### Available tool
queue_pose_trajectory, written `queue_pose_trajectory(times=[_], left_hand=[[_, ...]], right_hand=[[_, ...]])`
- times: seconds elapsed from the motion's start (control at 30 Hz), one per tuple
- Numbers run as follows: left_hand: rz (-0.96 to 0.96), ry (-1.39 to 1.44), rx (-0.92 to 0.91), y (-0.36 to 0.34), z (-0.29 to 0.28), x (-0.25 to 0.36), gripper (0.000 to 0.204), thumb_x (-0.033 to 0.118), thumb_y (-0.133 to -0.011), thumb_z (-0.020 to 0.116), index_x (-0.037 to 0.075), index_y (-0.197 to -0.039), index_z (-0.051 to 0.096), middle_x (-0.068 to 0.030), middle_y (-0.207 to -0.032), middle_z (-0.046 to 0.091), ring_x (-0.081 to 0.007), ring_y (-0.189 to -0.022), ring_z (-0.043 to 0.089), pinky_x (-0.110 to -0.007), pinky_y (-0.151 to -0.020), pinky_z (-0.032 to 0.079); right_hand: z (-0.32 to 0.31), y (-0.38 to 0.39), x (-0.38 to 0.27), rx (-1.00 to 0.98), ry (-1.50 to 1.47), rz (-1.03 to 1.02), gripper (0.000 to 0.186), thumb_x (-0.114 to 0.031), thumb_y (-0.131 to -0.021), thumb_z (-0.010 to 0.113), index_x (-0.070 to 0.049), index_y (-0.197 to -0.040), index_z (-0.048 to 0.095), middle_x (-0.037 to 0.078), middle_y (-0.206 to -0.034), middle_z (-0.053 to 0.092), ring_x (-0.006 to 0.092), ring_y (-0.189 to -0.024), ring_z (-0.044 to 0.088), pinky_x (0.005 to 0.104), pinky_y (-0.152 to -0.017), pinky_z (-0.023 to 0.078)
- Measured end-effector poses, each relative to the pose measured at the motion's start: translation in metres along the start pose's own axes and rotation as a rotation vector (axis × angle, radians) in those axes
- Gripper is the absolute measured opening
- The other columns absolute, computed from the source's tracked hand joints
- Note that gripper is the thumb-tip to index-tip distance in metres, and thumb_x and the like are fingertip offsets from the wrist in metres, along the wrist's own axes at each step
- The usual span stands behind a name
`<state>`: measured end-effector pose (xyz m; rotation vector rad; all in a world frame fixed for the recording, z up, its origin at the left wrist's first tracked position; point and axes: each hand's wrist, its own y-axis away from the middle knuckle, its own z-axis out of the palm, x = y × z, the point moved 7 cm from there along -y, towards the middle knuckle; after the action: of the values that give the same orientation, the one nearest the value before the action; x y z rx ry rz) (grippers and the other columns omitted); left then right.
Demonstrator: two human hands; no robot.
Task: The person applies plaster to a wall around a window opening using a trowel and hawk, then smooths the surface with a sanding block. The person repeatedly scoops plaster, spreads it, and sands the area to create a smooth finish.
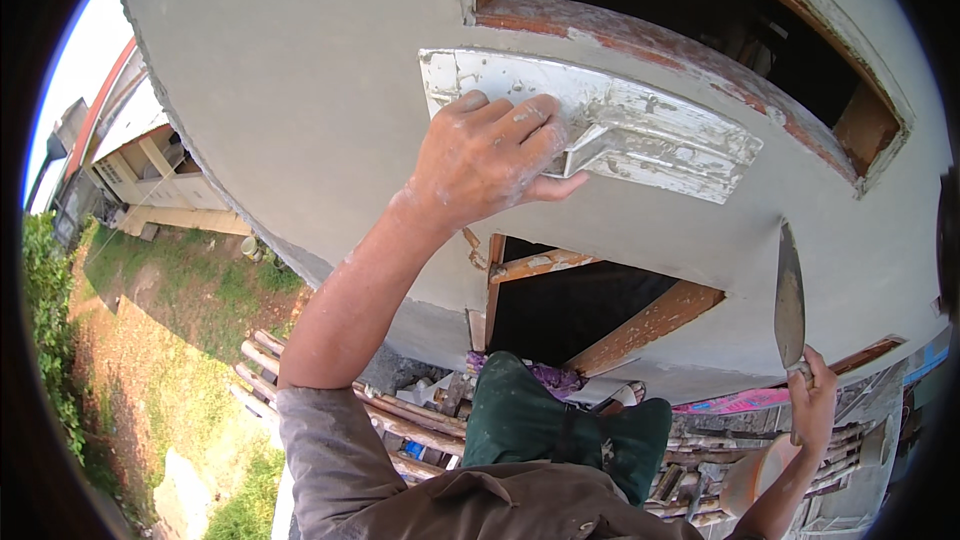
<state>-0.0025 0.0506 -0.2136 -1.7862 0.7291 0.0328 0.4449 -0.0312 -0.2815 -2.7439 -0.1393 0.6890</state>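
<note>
My left hand (490, 155) is closed around the handle of a long, pale plastering float (680, 140) smeared with grey mortar. The float's flat side faces the grey plastered wall (290, 60), just below an upper window opening with a wooden frame (640, 35). Whether it presses on the plaster I cannot tell. At the lower right, my right hand (815, 390) grips the handle of a pointed trowel (789, 300), its narrow blade directed upward beside the wall. The fingers cover most of that handle.
Below the float is a dark lower opening with wooden braces (650, 330). Under me lie bamboo poles (400, 425) of a platform, with a pale bucket (755, 480) at the right. A grassy yard (200, 290) and a low building (165, 180) lie beyond the wall's left edge.
</note>
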Motion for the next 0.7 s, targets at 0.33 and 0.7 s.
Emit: queue_pose_trajectory(times=[0.33,0.7], left_hand=[[0.021,0.009,0.075,-0.001,0.000,0.001,0.041,0.042,-0.070,0.082,0.010,-0.078,0.058,-0.0009,-0.094,0.067,-0.0145,-0.061,0.062,-0.028,-0.056,0.047],[0.008,0.013,0.059,-0.001,-0.001,0.000,0.044,0.037,-0.061,0.089,0.010,-0.082,0.061,-0.0008,-0.097,0.070,-0.0125,-0.069,0.065,-0.028,-0.058,0.051]], right_hand=[[0.003,0.001,0.007,-0.002,-0.021,0.049,0.032,-0.005,-0.088,0.058,0.001,-0.120,0.061,0.000,-0.065,0.046,0.0071,-0.055,0.039,0.0253,-0.051,0.032],[-0.007,-0.001,-0.002,0.003,0.012,0.066,0.031,-0.004,-0.082,0.058,0.001,-0.113,0.062,0.003,-0.066,0.048,0.0104,-0.059,0.042,0.0275,-0.055,0.037]])
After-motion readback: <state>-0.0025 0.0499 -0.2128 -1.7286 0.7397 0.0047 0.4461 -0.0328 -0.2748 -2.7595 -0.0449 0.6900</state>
